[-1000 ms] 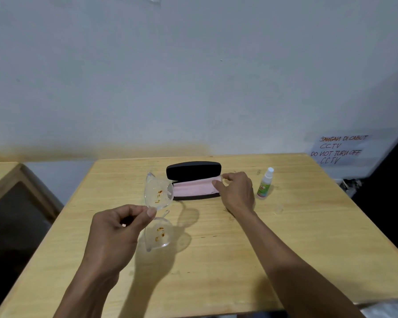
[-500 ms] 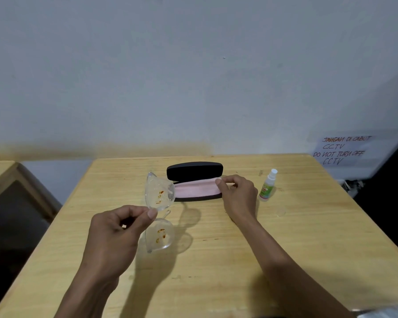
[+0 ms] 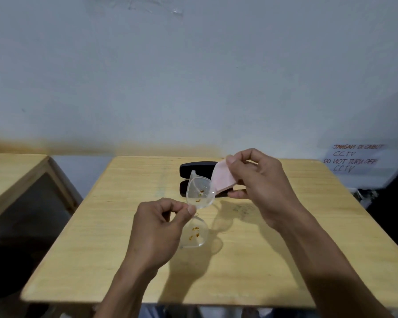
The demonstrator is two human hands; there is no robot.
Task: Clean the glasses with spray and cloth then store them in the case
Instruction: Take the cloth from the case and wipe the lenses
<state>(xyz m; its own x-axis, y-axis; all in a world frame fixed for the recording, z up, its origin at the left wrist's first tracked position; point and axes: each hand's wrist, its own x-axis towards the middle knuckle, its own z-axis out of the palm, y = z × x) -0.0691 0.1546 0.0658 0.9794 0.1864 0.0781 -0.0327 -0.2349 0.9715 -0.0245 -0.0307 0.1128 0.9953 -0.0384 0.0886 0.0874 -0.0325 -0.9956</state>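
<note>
My left hand [image 3: 157, 232] pinches the clear-framed glasses [image 3: 198, 212] at the bridge and holds them upright above the wooden table [image 3: 115, 255]. Both lenses carry orange-brown smears. My right hand [image 3: 260, 184] holds the pink cloth [image 3: 222, 177] lifted just behind the upper lens. The open black case [image 3: 193, 168] lies at the back of the table, partly hidden by the cloth and my right hand. The spray bottle is hidden from view.
A grey wall stands right behind the table. A second wooden table [image 3: 14, 171] sits to the left across a gap. A handwritten paper sign [image 3: 354, 158] hangs on the wall at right.
My right hand has lifted the pink cloth out of the case and brought it up next to the glasses. It now covers the spot where the spray bottle stood.
</note>
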